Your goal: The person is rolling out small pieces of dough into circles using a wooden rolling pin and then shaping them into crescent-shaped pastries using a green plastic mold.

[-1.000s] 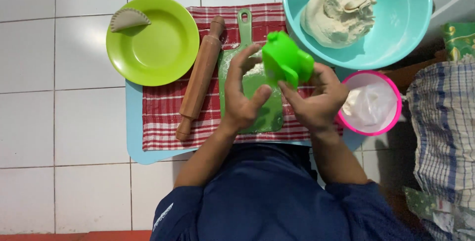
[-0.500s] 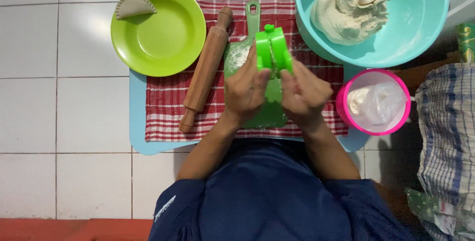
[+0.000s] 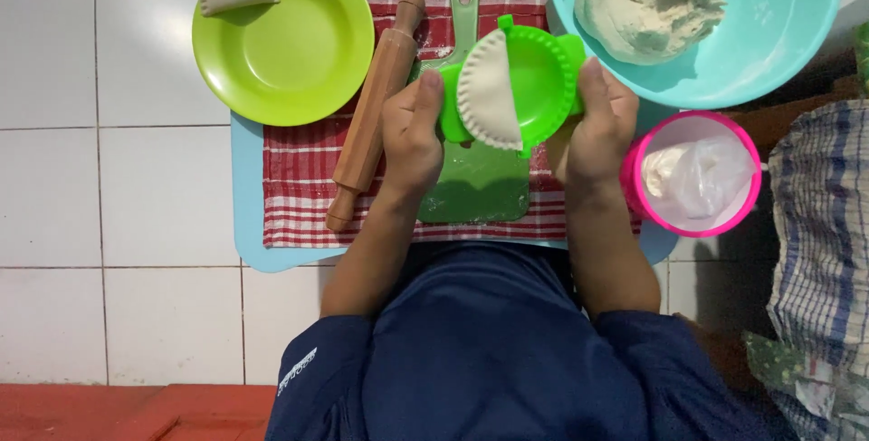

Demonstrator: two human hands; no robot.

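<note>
Left hand [image 3: 412, 129] and right hand [image 3: 593, 129] each grip one side of the opened green press [image 3: 534, 79], held above the green board [image 3: 475, 187]. A folded dumpling [image 3: 487, 92] lies in its 9 o'clock half. Rolling pin [image 3: 373, 106] lies at 9 o'clock, dough bowl [image 3: 778, 33] at 2 o'clock.

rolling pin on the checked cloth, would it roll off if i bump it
The rolling pin is a smooth wooden cylinder lying loose, so a sideways bump would probably roll it. The checked cloth under it looks soft and may slow it. It looks stiff and solid, likely easy to grip; its far handle lies near the green plate.
</note>
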